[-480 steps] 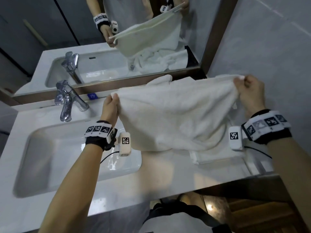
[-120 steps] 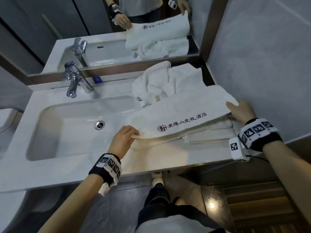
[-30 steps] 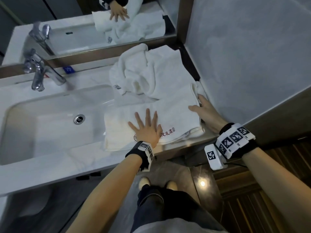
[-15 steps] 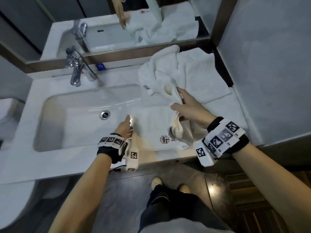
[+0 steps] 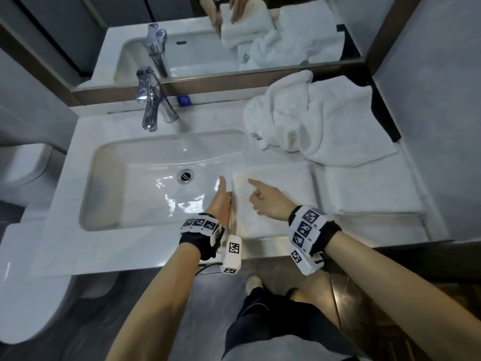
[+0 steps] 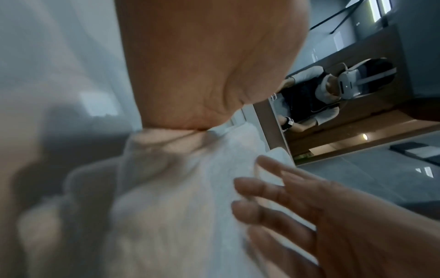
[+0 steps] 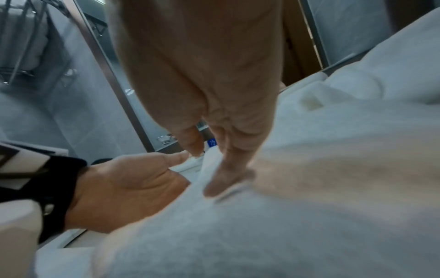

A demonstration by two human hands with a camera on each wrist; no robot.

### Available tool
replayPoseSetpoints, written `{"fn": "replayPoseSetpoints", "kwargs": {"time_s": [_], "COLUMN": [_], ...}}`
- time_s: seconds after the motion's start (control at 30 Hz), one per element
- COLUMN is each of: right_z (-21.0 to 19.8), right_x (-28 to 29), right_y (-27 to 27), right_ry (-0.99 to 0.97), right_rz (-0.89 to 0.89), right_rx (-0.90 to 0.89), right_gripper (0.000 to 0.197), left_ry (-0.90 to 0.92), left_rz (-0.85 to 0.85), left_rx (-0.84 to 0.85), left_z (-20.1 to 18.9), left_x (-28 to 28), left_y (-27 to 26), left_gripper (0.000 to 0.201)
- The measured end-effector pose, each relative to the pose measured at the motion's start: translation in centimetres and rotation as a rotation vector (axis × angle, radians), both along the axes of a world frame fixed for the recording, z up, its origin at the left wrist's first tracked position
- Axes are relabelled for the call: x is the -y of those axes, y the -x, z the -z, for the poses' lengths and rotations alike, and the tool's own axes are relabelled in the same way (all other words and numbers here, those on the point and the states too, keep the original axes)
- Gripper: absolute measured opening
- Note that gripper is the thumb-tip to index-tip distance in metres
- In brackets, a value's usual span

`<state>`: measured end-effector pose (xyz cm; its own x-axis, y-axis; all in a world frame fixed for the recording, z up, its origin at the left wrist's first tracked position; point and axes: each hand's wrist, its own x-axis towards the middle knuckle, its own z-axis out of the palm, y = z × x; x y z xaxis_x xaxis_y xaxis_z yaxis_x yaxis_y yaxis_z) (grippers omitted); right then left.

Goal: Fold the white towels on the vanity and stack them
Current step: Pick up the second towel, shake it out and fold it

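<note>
Head view: left hand [image 5: 220,201] flat against folded towel [image 5: 273,196] edge, right hand [image 5: 268,201] open-fingered, fingertip touching towel.

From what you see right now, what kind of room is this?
Most likely a hotel bathroom: a white vanity sink with a chrome faucet, a wall mirror behind it, and white towels on the counter.

Head view: high, facing down and forward over the vanity [image 5: 145,246], mirror [image 5: 260,35] at top. Left wrist view: very close, along the palm toward the folded towel [image 6: 166,206]. Right wrist view: very close, along the fingers. All three share that towel [image 5: 276,194] and both hands.
</note>
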<state>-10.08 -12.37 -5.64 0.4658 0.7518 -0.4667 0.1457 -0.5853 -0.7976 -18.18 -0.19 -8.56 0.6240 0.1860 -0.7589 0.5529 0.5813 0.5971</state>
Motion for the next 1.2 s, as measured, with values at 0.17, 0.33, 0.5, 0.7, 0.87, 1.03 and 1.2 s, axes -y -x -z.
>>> {"fn": "replayPoseSetpoints", "kwargs": {"time_s": [0.17,0.33,0.5,0.7,0.87,1.03,1.2], "right_z": [1.4,4.7,6.8,7.1,6.2,6.4,6.7], "right_x": [4.2,6.7,5.5,5.3,6.5,6.3,7.0], "right_y": [-2.7,-3.8,-2.6,-3.8,-6.4,-5.4,-5.3], "right_ry": [-0.160,0.225,0.271,0.292,0.357,0.355,0.318], "right_rz": [0.105,-0.108,-0.090,-0.070,-0.100,-0.052,-0.038], "right_rx": [0.491,0.822,0.872,0.893,0.972,0.955,0.916], "right_gripper": [0.043,0.059,0.068,0.067,0.065,0.063,0.061], "left_ry": [-0.252,-0.546,-0.606,-0.551,-1.062,-1.673,-1.501], "left_rz": [0.171,0.250,0.319,0.198,0.262,0.845,0.800], "left_rx": [-0.102,-0.208,-0.281,-0.148,0.045,0.181,0.082], "left_z": [0.2,1.2,2.2,1.7,1.0,2.9,5.1], "left_x": [0.2,1.0,0.6,0.2,2.2,4.4,3.8], "left_y": [-0.7,-2.0,-2.4,-2.9,-3.8,-4.1,-4.5], "left_gripper": [0.086,0.071,0.060,0.063,0.071,0.067,0.070]}}
